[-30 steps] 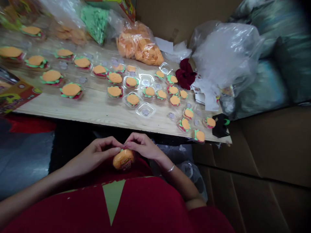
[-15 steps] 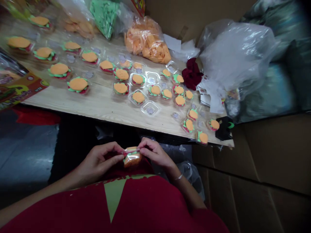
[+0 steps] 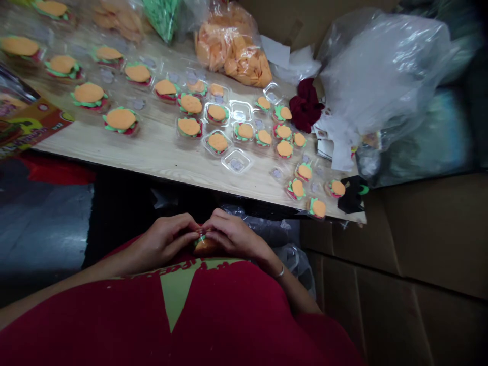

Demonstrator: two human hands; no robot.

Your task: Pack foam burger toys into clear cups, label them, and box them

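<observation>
Close to my body, below the table's front edge, both hands pinch a small toy burger in a clear plastic case [image 3: 206, 246]. My left hand [image 3: 168, 235] grips its left side and upper rim between thumb and fingers. On the other side my right hand [image 3: 231, 234] closes over the rim, and the two sets of fingertips nearly meet. Much of the case is hidden behind the fingers; an orange-brown bun and a bit of green show below them. On the table, the nearest case is an open clear one [image 3: 237, 161] with a small greyish piece inside.
The wooden table [image 3: 160, 165] bears several cased toy burgers [image 3: 120, 120]. Behind them lie a bag of orange pieces [image 3: 234, 48] and a bag of green pieces [image 3: 163, 18]. A dark red cloth [image 3: 306, 107], a printed box [image 3: 36, 119] and a large clear bag [image 3: 385, 76] flank them.
My hands have drawn closer together over the cased toy burger, and my right hand has shifted left, covering more of it. The view has shifted slightly.
</observation>
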